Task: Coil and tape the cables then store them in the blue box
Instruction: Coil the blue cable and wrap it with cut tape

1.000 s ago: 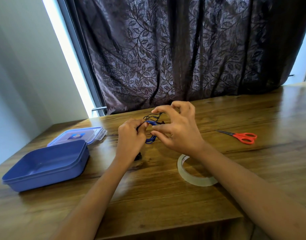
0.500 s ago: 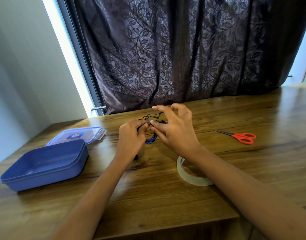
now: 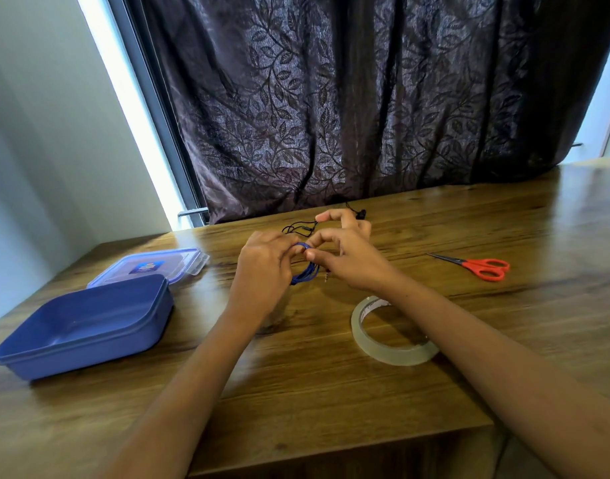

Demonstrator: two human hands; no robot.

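- The left hand (image 3: 263,271) is held just above the table (image 3: 331,409), knuckles up, with its fingers curled round one side of the blue cable (image 3: 305,275).
- The blue cable is wound into a small coil. It hangs between the two hands, with its lower loops showing below them.
- The right hand (image 3: 350,262) pinches the top of the coil between thumb and forefinger, right against the left fingertips.
- The other right fingers are lifted and bent. One of them touches a thin black cable (image 3: 298,225).
- The black cable lies loose on the table just behind the hands, and its far end shows past the right fingers.
- A small plug (image 3: 327,276) hangs beside the coil, under the right hand. Which cable it belongs to cannot be told.
- The blue box (image 3: 89,347) stands open on the table, well to the left of the hands.
- Its clear lid (image 3: 148,267) lies flat just behind it, touching or nearly touching its far edge.
- A roll of clear tape (image 3: 393,356) lies flat near the right forearm, partly hidden by it.
- Red scissors (image 3: 486,269) lie closed to the right, apart from the tape.
- A dark leaf-patterned curtain (image 3: 331,98) hangs behind the table.
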